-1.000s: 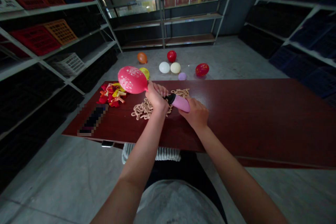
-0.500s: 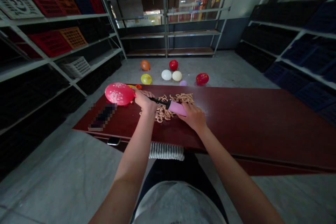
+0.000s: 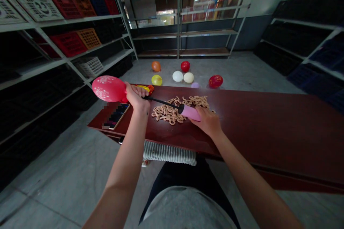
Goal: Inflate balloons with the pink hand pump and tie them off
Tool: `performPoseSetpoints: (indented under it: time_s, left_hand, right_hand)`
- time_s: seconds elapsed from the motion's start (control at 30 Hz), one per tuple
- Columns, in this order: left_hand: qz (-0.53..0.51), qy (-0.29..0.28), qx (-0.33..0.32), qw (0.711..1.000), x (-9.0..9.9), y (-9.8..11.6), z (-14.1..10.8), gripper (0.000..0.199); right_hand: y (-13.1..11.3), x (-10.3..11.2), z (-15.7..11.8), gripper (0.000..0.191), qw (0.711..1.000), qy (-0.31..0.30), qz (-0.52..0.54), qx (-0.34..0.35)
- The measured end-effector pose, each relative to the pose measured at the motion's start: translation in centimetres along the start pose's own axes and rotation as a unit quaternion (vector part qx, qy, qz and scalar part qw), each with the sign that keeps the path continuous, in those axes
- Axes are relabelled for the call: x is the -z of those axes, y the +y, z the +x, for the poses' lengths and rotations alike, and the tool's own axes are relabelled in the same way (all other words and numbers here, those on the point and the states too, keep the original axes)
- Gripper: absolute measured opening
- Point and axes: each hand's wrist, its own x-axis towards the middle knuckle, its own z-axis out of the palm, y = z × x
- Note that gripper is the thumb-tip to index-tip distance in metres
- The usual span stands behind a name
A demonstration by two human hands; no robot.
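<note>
My left hand (image 3: 137,96) is closed around the neck of an inflated red balloon (image 3: 109,88) with white print, over the left end of the table. From the same hand runs the long black rod (image 3: 163,102) of a hand balloon pump. My right hand (image 3: 206,120) grips the pump's pink barrel (image 3: 191,113), tilted down toward the right. Where the balloon meets the pump is hidden inside my left fingers. Beneath the rod lies a loose pile of tan curly pieces (image 3: 170,114). Some uninflated balloons (image 3: 146,88), yellow and orange-red, rest just beyond my left hand.
A phone (image 3: 119,116) lies on the dark red table (image 3: 255,125) near its left edge. On the floor beyond are several inflated balloons, including an orange one (image 3: 156,66) and a white one (image 3: 177,76). Shelves with crates (image 3: 67,44) stand left; more racks stand behind and right.
My hands have moved apart, and much more of the pump's black rod shows between them. The red balloon went left with my left hand. The view has turned slightly left.
</note>
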Motion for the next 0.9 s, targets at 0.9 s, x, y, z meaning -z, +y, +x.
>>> performPoseSetpoints:
  time_s: [0.9]
  left_hand:
    - [0.025, -0.064, 0.119, 0.990, -4.4, -11.4, -6.6, 0.057]
  right_hand:
    - [1.1, 0.1, 0.3, 0.039, 0.994, 0.045, 0.044, -0.089]
